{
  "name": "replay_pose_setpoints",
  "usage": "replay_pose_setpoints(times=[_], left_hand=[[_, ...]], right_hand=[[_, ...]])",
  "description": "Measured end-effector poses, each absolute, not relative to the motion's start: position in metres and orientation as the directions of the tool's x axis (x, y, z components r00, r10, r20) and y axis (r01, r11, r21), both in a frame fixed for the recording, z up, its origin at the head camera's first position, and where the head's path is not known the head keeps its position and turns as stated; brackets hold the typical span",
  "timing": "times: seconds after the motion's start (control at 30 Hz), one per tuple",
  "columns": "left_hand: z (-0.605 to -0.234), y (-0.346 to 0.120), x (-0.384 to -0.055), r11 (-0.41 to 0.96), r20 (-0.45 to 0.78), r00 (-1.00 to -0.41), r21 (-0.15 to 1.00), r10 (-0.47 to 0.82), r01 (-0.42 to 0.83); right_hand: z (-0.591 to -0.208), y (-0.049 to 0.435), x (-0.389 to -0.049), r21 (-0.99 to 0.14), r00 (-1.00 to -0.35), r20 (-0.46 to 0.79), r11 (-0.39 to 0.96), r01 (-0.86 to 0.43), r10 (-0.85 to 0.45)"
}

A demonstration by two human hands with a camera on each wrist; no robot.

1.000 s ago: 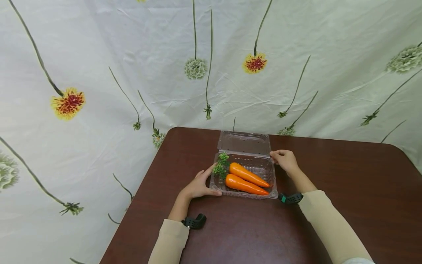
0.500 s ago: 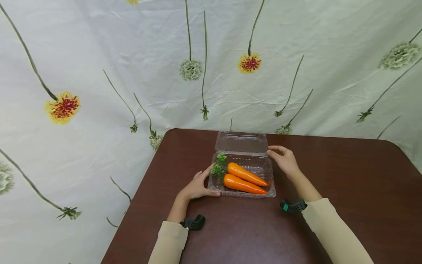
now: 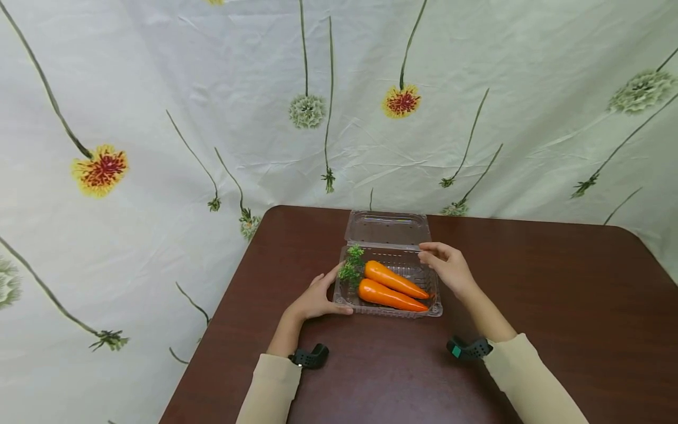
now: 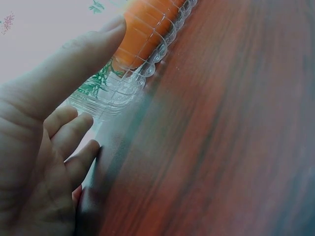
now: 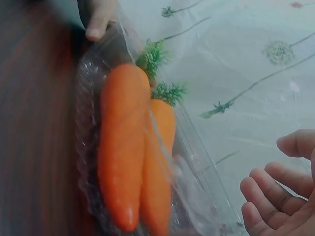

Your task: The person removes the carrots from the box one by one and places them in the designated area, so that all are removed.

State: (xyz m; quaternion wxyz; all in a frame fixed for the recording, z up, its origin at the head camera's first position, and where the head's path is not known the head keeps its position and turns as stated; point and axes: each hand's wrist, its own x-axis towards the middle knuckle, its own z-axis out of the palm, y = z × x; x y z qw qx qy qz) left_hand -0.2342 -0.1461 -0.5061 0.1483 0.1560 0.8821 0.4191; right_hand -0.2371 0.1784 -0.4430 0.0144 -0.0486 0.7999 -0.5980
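Hanging at far left and across the back: pale cloth [image 3: 238, 76], printed with yellow-red flowers, dandelion heads, thin stems. Next, cream left sleeve [image 3: 270, 386], then black wristband [image 3: 311, 357]. Left hand [image 3: 316, 300] is at the container's left side, thumb by the front-left corner, index finger along the left edge; fingers spread, resting against it, not clenched.

Clear plastic container [image 3: 435, 308] sits on the dark red-brown table [image 3: 529, 277], between the hands. Walls see-through, ribbed, shiny; scalloped along the side in the left wrist view. Inside, left end: frilly green tops [image 3: 349, 270], two small bushy tufts, one behind the other. Right of those, two carrots lie side by side, wide rounded ends left, tapering to the right and slightly toward the front. Both smooth, glossy, bright orange. Front carrot [image 3: 391, 295] looks deeper orange, tip reddish by the front-right corner; rear carrot [image 3: 396, 280] a bit lighter. Can't tell if they touch. Lid [image 3: 388, 228], clear too, is folded back behind the tray.

Right hand [image 3: 450, 270] is by the rear-right corner near the hinge, fingers loosely bent, grasping nothing; contact with plastic can't be told. Then another black band [image 3: 470, 348], cream right sleeve [image 3: 532, 380].
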Motion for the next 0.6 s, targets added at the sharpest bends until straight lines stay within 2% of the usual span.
replay_pose_setpoints(times=[0.2,0.6], left_hand=[[-0.507,-0.146,-0.235,0.601,-0.13,-0.908,0.785,0.399,0.152],[-0.508,-0.146,-0.235,0.597,-0.129,-0.911,0.789,0.392,0.145]], right_hand=[[-0.443,0.169,-0.228,-0.958,-0.988,0.045,0.276,-0.085,-0.149],[-0.446,0.148,-0.219,-0.911,-0.957,0.035,0.385,-0.149,-0.287]])
